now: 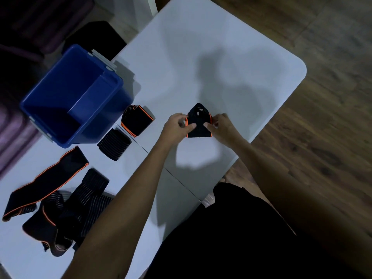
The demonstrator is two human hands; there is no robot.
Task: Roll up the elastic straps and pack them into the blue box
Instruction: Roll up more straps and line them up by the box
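Both hands meet over a folded black elastic strap (198, 122) with thin orange edging, which lies on the white table (231, 47) near its right edge. The left hand (178, 125) pinches the strap's left side, thumb on top and fingers curled under the orange edge. The right hand (221, 125) pinches the right side the same way, thumb pressing on the ribbed fabric. The strap's far end tapers to a rounded point.

The blue box (74, 93) is smooth hard plastic, rectangular with rounded corners and pale latches at its ends. It stands open at the table's left edge, and its inside shows only bare blue floor and walls.

Just right of the box lie 2 rolled straps: a rolled orange-edged strap (137, 120), and beside it a rolled striped strap (114, 143) of ribbed black fabric with fine pale lines.

Nearer the person, at the left, a long flat orange-edged strap (48, 182) stretches out unrolled, and a loose heap of straps (70, 214), striped and plain black, lies tangled below it.

The table is smooth and matt, with rounded corners, over a dark wooden floor (332, 117).
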